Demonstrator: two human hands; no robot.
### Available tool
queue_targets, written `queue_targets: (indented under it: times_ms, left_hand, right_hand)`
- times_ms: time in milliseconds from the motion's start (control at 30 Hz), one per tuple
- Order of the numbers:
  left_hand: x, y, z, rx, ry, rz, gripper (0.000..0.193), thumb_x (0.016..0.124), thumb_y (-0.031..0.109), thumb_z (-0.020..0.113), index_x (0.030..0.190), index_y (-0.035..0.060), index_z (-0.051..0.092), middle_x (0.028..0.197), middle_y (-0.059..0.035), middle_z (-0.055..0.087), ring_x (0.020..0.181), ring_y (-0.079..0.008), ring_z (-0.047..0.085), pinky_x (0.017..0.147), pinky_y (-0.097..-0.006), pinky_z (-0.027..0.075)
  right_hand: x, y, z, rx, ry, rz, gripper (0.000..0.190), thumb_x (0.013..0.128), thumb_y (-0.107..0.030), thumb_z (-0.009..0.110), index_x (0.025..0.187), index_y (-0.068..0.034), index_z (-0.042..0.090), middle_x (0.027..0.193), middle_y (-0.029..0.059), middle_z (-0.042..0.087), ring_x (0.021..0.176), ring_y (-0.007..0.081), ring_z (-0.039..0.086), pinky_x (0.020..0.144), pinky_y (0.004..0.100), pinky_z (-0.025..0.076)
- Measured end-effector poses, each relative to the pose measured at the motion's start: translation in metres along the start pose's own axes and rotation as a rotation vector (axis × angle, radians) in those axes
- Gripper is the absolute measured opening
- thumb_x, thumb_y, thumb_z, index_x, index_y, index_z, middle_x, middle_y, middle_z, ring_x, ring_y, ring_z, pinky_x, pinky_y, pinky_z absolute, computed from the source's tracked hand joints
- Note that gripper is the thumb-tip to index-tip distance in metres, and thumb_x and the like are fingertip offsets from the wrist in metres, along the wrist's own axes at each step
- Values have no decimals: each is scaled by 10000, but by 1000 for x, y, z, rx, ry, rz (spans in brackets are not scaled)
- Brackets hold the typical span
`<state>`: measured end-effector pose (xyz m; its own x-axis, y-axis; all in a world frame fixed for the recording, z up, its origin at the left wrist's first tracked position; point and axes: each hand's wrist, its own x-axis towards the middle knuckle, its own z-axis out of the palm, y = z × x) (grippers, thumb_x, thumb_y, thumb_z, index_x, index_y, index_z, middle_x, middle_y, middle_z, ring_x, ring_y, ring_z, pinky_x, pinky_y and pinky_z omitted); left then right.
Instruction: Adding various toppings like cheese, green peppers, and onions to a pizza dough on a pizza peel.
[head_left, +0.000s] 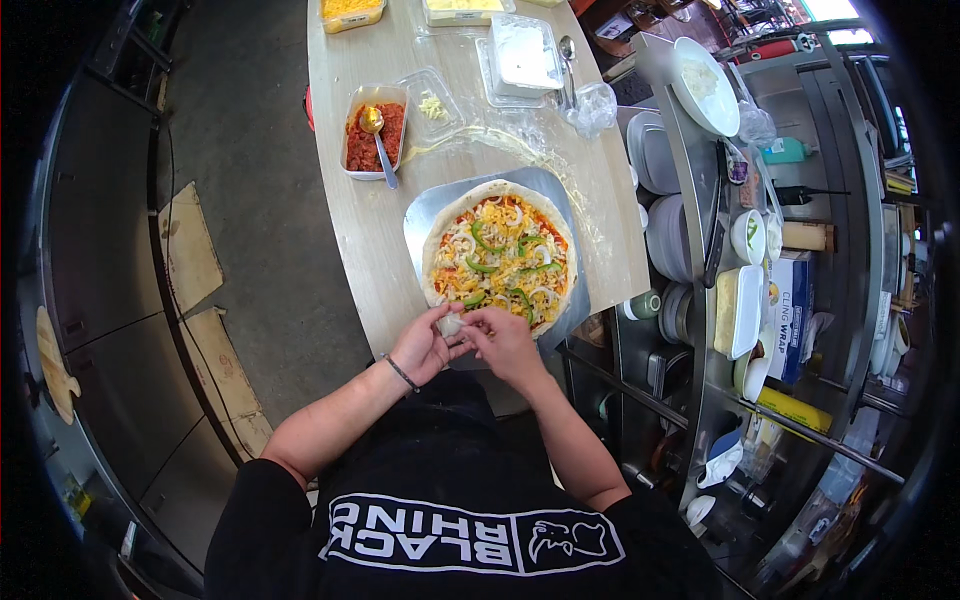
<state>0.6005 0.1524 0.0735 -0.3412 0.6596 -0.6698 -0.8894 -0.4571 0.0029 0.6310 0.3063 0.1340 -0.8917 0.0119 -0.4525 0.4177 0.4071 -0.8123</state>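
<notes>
An uncooked pizza (499, 259) with grated cheese, onion rings and green pepper strips lies on a metal pizza peel (420, 206). At its near edge my left hand (427, 346) is palm up, cupping a small pile of whitish sliced pieces, probably onion (450, 325). My right hand (506, 343) meets it from the right, its thumb and fingertips pinching at the pieces. Beyond the peel to the left, a plastic tub of red sauce (364, 154) holds a metal spoon (385, 154). A clear container (442, 112) with a little grated cheese stands beside it.
Tubs of grated orange cheese (351, 13) and pale food (465, 11) stand at the far end. A white-filled tub (525, 56), spoon (568, 52) and crumpled plastic (592, 111) are at back right. A steel shelf on the right bears a knife (716, 225) and bowls (748, 236).
</notes>
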Motion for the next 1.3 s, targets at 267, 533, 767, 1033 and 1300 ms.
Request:
queue_targets:
  times_ms: [267,533,767,1033,1300]
  left_hand:
    - [4,-2,4,-4,74,10,269,972,214,442,1163,30,490,1053,-110,588,922,-198,617,822,-344,522]
    - [1,2,6,7,87,134,270,999,174,399,1172,-17,481,1018,-138,586,930,-200,620,835,-306,548]
    - [-10,23,0,80,242,354,279,1002,198,404,1141,-17,516,959,-103,595,836,-181,634,737,-277,563]
    - [-22,38,-33,1148,511,498,374,965,311,494,895,-2,686,654,-82,626,593,-175,630,556,-294,502]
    - [-1,10,-24,2006,473,814,314,939,354,490,949,40,476,706,-208,618,662,-385,632,571,-472,512]
  right_hand:
    - [21,15,-31,578,-82,265,164,905,-107,605,1001,25,615,800,55,633,651,100,610,582,214,518]
    - [8,8,-7,263,3,10,150,861,-104,654,968,1,655,830,49,656,695,118,629,656,250,530]
    - [48,30,-3,649,113,137,191,875,-101,635,1012,32,638,881,95,677,798,136,666,697,227,541]
    - [43,20,-9,55,369,45,186,870,-133,640,999,1,643,820,78,686,578,125,649,490,263,493]
    - [42,21,8,-775,214,-422,235,825,-136,572,1051,-108,629,826,32,546,706,226,624,557,365,510]
